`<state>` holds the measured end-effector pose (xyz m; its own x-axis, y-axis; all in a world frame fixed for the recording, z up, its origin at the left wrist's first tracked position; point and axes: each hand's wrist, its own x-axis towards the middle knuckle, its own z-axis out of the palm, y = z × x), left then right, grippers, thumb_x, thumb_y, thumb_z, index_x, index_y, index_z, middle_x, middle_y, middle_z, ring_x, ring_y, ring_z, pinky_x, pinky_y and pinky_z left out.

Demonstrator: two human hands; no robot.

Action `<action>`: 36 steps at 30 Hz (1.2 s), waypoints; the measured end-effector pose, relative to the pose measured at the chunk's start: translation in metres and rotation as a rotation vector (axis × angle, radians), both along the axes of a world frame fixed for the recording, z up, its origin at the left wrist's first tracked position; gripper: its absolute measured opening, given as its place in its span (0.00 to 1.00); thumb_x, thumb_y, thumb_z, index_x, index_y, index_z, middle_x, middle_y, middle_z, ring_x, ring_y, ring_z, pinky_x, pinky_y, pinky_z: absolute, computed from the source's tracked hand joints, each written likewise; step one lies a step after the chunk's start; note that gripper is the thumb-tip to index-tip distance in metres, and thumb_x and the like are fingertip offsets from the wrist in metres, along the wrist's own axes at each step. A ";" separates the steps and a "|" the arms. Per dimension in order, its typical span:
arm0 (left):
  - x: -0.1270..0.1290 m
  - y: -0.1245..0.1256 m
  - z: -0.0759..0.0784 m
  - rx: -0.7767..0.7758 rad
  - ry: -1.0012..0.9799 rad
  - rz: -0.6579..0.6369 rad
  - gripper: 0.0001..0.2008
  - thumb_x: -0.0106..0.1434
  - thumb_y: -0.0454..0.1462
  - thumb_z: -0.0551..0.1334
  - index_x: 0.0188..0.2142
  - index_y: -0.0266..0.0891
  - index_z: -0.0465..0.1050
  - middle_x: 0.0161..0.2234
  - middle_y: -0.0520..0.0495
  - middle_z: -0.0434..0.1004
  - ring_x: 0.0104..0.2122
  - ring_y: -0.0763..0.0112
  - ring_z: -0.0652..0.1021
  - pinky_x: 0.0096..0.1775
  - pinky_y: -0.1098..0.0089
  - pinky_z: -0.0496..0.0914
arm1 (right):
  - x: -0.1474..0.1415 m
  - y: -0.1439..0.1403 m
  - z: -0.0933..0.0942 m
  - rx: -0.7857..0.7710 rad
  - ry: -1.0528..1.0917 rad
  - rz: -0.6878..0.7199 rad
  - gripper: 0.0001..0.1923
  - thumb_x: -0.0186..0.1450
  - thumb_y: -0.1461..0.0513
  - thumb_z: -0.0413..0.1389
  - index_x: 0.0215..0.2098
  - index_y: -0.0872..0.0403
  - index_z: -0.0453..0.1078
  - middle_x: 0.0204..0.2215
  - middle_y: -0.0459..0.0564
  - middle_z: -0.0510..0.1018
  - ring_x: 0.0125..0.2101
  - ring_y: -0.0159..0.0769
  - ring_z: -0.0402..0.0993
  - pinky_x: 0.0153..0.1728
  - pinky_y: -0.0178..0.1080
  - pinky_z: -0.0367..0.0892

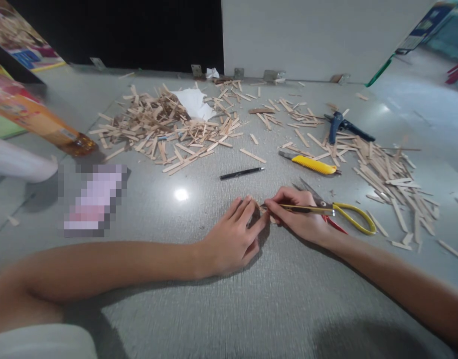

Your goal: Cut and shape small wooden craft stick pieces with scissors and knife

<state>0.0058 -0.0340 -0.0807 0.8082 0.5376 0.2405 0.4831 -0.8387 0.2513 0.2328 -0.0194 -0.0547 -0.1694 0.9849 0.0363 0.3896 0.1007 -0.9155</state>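
My right hand (298, 212) is closed around a slim craft knife (307, 208), with the blade end pointing left toward my left fingertips. My left hand (232, 234) rests on the table, its fingers bent and pressing on a small piece of wooden stick (261, 207) under the blade. Most of that piece is covered by my fingers. Just beyond and beside my right hand lie scissors (353, 219) with a yellow handle loop. A red handle (337, 225) shows next to them, partly hidden by the hand. A black pen (241, 173) lies beyond both hands.
A yellow utility knife (314, 164) and a dark blue tool (337, 128) lie at the right. Wooden stick scraps form a left heap (157, 124) with white paper (194, 103), and a right heap (395, 184). A bottle (38, 114) and a blurred flat object (96, 199) are left.
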 end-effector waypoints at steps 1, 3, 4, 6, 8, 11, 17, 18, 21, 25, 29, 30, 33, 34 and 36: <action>0.000 0.000 0.000 -0.005 0.000 0.000 0.28 0.75 0.35 0.57 0.72 0.29 0.63 0.68 0.22 0.69 0.72 0.36 0.68 0.70 0.35 0.65 | 0.001 0.000 0.000 0.016 -0.018 0.005 0.22 0.70 0.47 0.67 0.26 0.52 0.73 0.17 0.42 0.75 0.18 0.29 0.67 0.20 0.34 0.61; -0.001 0.000 -0.001 -0.017 0.004 -0.003 0.29 0.74 0.36 0.58 0.72 0.29 0.62 0.70 0.21 0.66 0.73 0.36 0.66 0.71 0.36 0.64 | 0.001 0.000 0.000 0.043 -0.047 0.015 0.22 0.71 0.48 0.66 0.27 0.51 0.73 0.17 0.42 0.75 0.18 0.29 0.66 0.20 0.34 0.60; -0.001 0.000 -0.001 -0.025 0.007 -0.004 0.29 0.74 0.36 0.58 0.72 0.29 0.62 0.71 0.21 0.65 0.73 0.36 0.65 0.71 0.36 0.64 | 0.002 0.000 0.000 0.053 -0.058 0.021 0.22 0.72 0.48 0.65 0.27 0.51 0.73 0.17 0.42 0.75 0.18 0.29 0.66 0.20 0.34 0.60; -0.002 0.000 -0.002 -0.034 0.015 -0.006 0.30 0.74 0.36 0.59 0.73 0.29 0.60 0.73 0.21 0.62 0.74 0.35 0.64 0.71 0.35 0.63 | 0.002 0.000 0.000 0.066 -0.076 0.033 0.22 0.73 0.47 0.64 0.27 0.51 0.73 0.17 0.42 0.75 0.18 0.30 0.67 0.21 0.34 0.61; -0.002 -0.001 -0.003 -0.028 0.021 -0.007 0.31 0.75 0.37 0.59 0.73 0.30 0.60 0.73 0.21 0.62 0.75 0.35 0.63 0.71 0.35 0.63 | 0.002 0.001 -0.001 0.079 -0.093 0.044 0.23 0.74 0.47 0.63 0.27 0.51 0.73 0.17 0.42 0.75 0.18 0.30 0.68 0.21 0.35 0.62; -0.002 -0.001 -0.003 0.004 0.025 -0.017 0.30 0.75 0.37 0.60 0.73 0.30 0.60 0.72 0.19 0.63 0.74 0.34 0.64 0.70 0.34 0.64 | 0.001 0.001 -0.002 0.109 -0.121 0.062 0.25 0.75 0.45 0.60 0.27 0.51 0.73 0.17 0.42 0.75 0.18 0.30 0.67 0.21 0.35 0.62; 0.000 -0.001 0.000 0.075 0.083 -0.031 0.29 0.76 0.39 0.58 0.72 0.30 0.60 0.71 0.16 0.65 0.72 0.29 0.67 0.67 0.30 0.63 | 0.000 0.002 0.004 0.183 -0.207 0.107 0.30 0.77 0.42 0.55 0.24 0.51 0.69 0.19 0.43 0.72 0.21 0.32 0.65 0.24 0.38 0.60; 0.001 -0.001 0.001 0.094 0.094 -0.034 0.29 0.76 0.40 0.57 0.72 0.29 0.60 0.70 0.15 0.66 0.71 0.28 0.67 0.67 0.30 0.63 | 0.000 0.002 0.006 0.192 -0.221 0.118 0.30 0.78 0.42 0.54 0.23 0.51 0.67 0.19 0.43 0.70 0.22 0.32 0.64 0.24 0.38 0.59; 0.001 -0.001 0.003 0.115 0.123 -0.053 0.28 0.78 0.42 0.55 0.71 0.29 0.60 0.69 0.16 0.68 0.71 0.28 0.68 0.67 0.31 0.63 | 0.001 0.001 0.007 0.217 -0.253 0.152 0.30 0.79 0.44 0.52 0.23 0.49 0.62 0.19 0.42 0.66 0.21 0.32 0.61 0.24 0.38 0.57; 0.000 0.002 0.005 0.085 0.126 -0.078 0.30 0.78 0.45 0.57 0.73 0.30 0.59 0.70 0.16 0.67 0.72 0.28 0.67 0.68 0.31 0.59 | 0.003 0.000 -0.001 0.261 -0.279 0.184 0.27 0.81 0.49 0.50 0.24 0.49 0.59 0.20 0.40 0.63 0.21 0.32 0.59 0.24 0.38 0.57; -0.002 0.006 0.009 0.134 0.225 -0.111 0.32 0.80 0.45 0.57 0.75 0.32 0.55 0.70 0.16 0.67 0.71 0.30 0.69 0.67 0.34 0.62 | 0.006 -0.002 -0.009 0.301 -0.299 0.210 0.24 0.82 0.53 0.50 0.26 0.48 0.57 0.22 0.40 0.62 0.22 0.32 0.59 0.25 0.38 0.57; -0.002 0.007 0.010 0.153 0.264 -0.118 0.32 0.80 0.45 0.57 0.75 0.33 0.54 0.69 0.17 0.68 0.71 0.30 0.69 0.66 0.35 0.63 | 0.006 -0.002 -0.010 0.310 -0.304 0.219 0.24 0.82 0.53 0.49 0.27 0.48 0.57 0.22 0.40 0.62 0.22 0.32 0.59 0.25 0.38 0.57; -0.002 0.009 0.012 0.200 0.328 -0.137 0.32 0.80 0.46 0.58 0.76 0.33 0.55 0.69 0.17 0.69 0.70 0.31 0.70 0.66 0.37 0.64 | 0.006 -0.002 -0.011 0.342 -0.313 0.249 0.23 0.82 0.55 0.49 0.27 0.48 0.57 0.22 0.40 0.64 0.22 0.32 0.58 0.26 0.38 0.58; -0.003 0.009 0.012 0.210 0.325 -0.143 0.32 0.80 0.46 0.59 0.75 0.32 0.55 0.68 0.17 0.70 0.70 0.32 0.70 0.66 0.37 0.64 | 0.006 -0.002 -0.011 0.353 -0.316 0.257 0.22 0.82 0.56 0.49 0.28 0.48 0.58 0.22 0.40 0.64 0.22 0.32 0.58 0.26 0.38 0.58; -0.004 0.010 0.012 0.220 0.295 -0.152 0.32 0.80 0.44 0.59 0.75 0.31 0.56 0.68 0.17 0.70 0.70 0.32 0.71 0.67 0.37 0.64 | 0.006 -0.001 -0.010 0.375 -0.322 0.272 0.22 0.82 0.57 0.49 0.27 0.48 0.58 0.22 0.40 0.65 0.22 0.32 0.58 0.27 0.38 0.58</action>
<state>0.0022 -0.0245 -0.0687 0.9263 0.3678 0.0820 0.3736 -0.9247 -0.0729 0.2392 -0.0207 -0.0651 -0.4758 0.8339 0.2796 0.5577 0.5319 -0.6372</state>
